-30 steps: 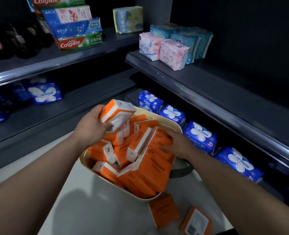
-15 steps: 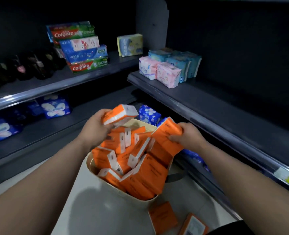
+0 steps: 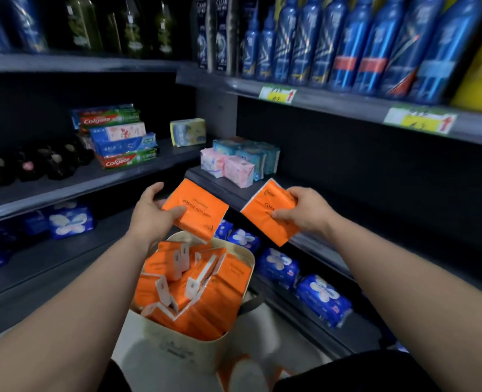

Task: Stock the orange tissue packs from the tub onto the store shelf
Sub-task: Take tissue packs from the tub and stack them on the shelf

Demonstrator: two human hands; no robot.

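Store shelf: dark, mid-level, w/ pink and teal packs at rear left. Tub: cream, below shelf front, approx. full of orange tissue packs, loosely piled. Left pack: held above tub, near shelf edge. Right pack: held at shelf front edge. Left hand: thumb on top, fingers beneath, pinching left pack. Right hand: thumb and curled fingers pinching right pack's end.

Retail shop aisle. Dark tiered shelving carries yellow price labels on its front edge. Identical blue bottles line the top right; Colgate toothpaste boxes are stacked far left; blue wrapped packs fill the lower right.
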